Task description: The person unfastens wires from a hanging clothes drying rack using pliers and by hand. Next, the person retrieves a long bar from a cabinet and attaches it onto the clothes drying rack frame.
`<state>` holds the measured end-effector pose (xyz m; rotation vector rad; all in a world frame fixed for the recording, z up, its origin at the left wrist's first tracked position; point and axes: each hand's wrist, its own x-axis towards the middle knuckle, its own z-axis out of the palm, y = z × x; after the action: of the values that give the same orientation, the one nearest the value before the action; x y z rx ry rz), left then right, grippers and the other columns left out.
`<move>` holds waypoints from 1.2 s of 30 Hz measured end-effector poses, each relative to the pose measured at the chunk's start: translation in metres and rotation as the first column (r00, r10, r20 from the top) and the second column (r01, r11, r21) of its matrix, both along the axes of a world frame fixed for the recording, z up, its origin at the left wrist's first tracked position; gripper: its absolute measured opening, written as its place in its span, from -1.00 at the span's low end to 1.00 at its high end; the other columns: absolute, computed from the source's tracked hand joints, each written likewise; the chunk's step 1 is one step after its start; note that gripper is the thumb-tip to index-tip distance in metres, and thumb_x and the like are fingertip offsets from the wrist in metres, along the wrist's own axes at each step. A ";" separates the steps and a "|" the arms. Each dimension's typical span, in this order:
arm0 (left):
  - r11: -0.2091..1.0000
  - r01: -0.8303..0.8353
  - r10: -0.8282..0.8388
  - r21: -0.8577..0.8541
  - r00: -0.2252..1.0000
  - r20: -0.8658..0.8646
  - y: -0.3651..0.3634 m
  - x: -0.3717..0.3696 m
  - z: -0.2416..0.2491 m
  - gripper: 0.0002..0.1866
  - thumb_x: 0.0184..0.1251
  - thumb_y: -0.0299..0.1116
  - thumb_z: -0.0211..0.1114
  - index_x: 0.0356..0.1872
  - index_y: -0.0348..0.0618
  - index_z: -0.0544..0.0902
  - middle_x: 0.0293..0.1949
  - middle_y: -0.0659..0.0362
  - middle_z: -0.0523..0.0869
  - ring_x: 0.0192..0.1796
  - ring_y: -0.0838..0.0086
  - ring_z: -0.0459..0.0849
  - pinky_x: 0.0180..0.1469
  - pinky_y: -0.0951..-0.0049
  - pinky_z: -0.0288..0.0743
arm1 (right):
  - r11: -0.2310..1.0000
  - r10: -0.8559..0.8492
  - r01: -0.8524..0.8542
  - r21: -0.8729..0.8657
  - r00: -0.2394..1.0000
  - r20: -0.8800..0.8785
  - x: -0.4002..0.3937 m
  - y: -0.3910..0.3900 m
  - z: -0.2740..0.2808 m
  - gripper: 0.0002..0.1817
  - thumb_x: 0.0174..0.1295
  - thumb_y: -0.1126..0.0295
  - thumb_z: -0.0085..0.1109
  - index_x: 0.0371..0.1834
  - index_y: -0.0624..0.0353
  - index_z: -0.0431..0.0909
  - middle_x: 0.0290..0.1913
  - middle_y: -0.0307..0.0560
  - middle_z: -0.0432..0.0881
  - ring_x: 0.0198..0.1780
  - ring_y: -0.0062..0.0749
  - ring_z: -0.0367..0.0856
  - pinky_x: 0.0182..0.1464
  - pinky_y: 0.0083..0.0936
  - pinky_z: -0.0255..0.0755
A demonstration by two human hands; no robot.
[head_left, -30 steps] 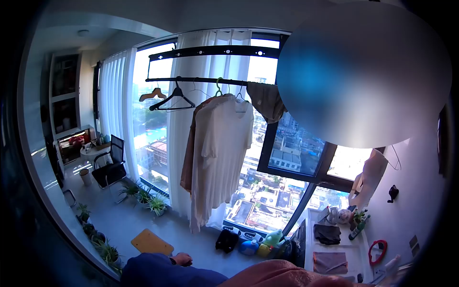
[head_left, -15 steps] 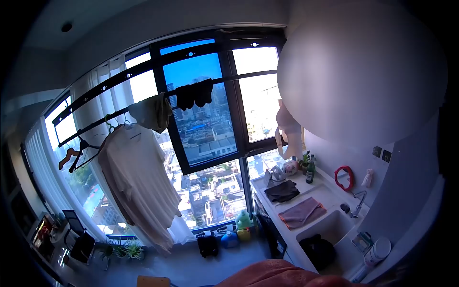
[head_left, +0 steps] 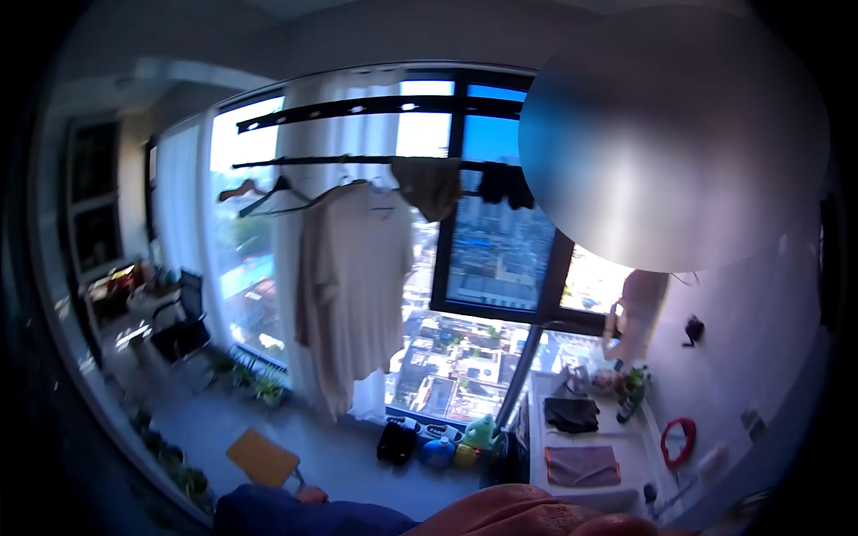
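My left hand [head_left: 311, 494] shows small and blurred at the bottom, at the end of a dark blue sleeve [head_left: 277, 513]. Beside it is a flat tan panel [head_left: 262, 457] with a short grey bar at its lower corner, overlapping the hand's edge in this view. How the fingers are closed cannot be told. Reddish-pink fabric [head_left: 514, 516] fills the bottom middle, close to the camera. My right hand is out of view.
Ahead, a light shirt [head_left: 362, 277] and dark clothes hang from a black drying rail [head_left: 313, 162] before tall windows. Bottles [head_left: 438, 453] stand on the floor beneath. At right, a white sink counter [head_left: 554, 384] carries folded cloths [head_left: 581, 464]. Potted plants [head_left: 268, 389] and a chair [head_left: 183, 330] are left.
The view has swung left, so the rail, window and sink moved right in the picture. My left hand and blue sleeve have come into view, and more of the tan panel shows.
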<state>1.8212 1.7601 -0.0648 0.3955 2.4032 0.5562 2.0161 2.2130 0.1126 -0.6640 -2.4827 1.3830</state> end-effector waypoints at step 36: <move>0.973 -0.230 0.229 -0.005 0.965 0.127 -0.075 0.071 -0.057 -0.73 0.30 -0.18 0.25 -0.15 -0.12 0.71 -0.16 0.11 0.77 -0.11 0.29 0.73 -0.12 0.21 0.60 | 0.997 0.036 -0.037 0.065 0.999 0.002 -0.022 -0.035 0.034 -0.65 0.30 0.17 0.11 -0.21 0.31 0.62 -0.48 -0.04 0.65 -0.45 -0.30 0.63 -0.30 -0.37 0.51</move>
<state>1.8918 1.6856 -0.1214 0.0810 2.3378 0.6749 1.9945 2.1783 0.1465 -0.6089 -2.5410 1.3079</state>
